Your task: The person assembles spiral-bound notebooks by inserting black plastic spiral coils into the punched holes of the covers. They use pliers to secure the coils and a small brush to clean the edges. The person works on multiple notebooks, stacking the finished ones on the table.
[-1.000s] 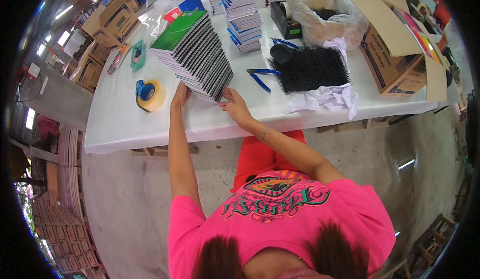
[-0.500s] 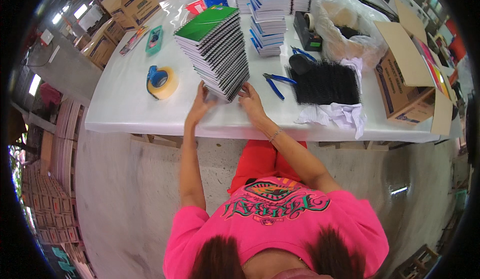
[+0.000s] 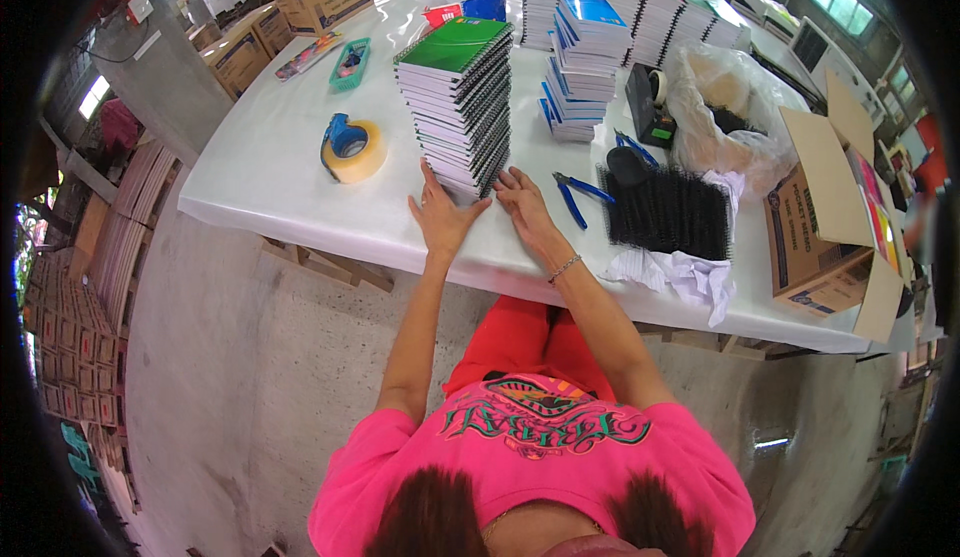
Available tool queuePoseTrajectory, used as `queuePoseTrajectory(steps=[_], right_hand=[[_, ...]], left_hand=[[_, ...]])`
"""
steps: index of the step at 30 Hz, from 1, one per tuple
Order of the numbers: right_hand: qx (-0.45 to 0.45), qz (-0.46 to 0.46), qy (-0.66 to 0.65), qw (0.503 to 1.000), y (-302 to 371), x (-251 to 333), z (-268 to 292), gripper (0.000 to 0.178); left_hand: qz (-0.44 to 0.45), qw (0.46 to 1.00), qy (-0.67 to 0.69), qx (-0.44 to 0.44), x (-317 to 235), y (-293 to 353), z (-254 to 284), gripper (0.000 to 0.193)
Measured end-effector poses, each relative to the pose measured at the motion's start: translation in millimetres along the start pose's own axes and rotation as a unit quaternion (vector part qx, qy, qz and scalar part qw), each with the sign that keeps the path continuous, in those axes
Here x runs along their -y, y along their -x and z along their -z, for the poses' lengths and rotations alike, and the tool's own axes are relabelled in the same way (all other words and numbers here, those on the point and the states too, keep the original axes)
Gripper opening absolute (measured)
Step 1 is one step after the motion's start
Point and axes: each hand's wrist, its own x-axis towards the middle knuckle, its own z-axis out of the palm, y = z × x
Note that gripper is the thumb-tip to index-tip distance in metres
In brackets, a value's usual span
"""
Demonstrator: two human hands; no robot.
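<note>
A tall stack of green-covered spiral notebooks (image 3: 455, 107) stands on the table in front of me, its black coil bindings facing right. My left hand (image 3: 443, 215) is open at the foot of the stack, thumb spread from the fingers, fingertips against the lower near-left side. On the other side, my right hand (image 3: 527, 207) rests low by the bottom right corner, fingers stretched forward and touching or nearly touching the coils. Neither hand wraps round a notebook. Right of my right hand lie blue-handled cutters (image 3: 572, 200) and a pile of black plastic coils (image 3: 668, 212).
A tape roll in a blue dispenser (image 3: 354, 150) and a green basket (image 3: 350, 65) lie left of the stack. Blue-covered notebooks (image 3: 585, 67) stand behind it. A plastic bag (image 3: 735, 92) and an open carton (image 3: 820, 227) occupy the right side. Crumpled paper (image 3: 685, 279) lies near the front edge.
The green notebook stack looks more upright and even than before. My left hand has spread flatter at its base, and my right hand has stayed close to the coils. The whole view has shifted.
</note>
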Motion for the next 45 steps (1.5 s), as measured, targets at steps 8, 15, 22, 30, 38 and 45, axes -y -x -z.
queuePoseTrajectory(steps=[8, 15, 22, 30, 38, 45], right_hand=[[0.018, 0.019, -0.041, 0.999, -9, -6, 6, 0.073], [0.013, 0.005, 0.074, 0.997, 32, -9, 13, 0.055], [0.043, 0.126, 0.348, 0.928, 122, 4, 36, 0.032], [-0.008, 0.211, 0.479, 0.852, 170, 20, 58, 0.023], [-0.042, 0.224, 0.494, 0.839, 176, 16, 36, 0.029], [-0.052, 0.246, 0.528, 0.811, 177, 10, 32, 0.033]], left_hand=[[-0.009, 0.999, -0.015, -0.034, -6, 0, -11, 0.131], [0.025, 0.998, -0.033, -0.042, -9, -13, -23, 0.129], [0.041, 0.994, -0.056, -0.082, 16, -57, -40, 0.134], [0.015, 0.99, -0.074, -0.118, 43, -127, -52, 0.135], [0.04, 0.989, -0.082, -0.119, 69, -192, -71, 0.136], [0.069, 0.992, -0.06, -0.092, 73, -221, -73, 0.137]])
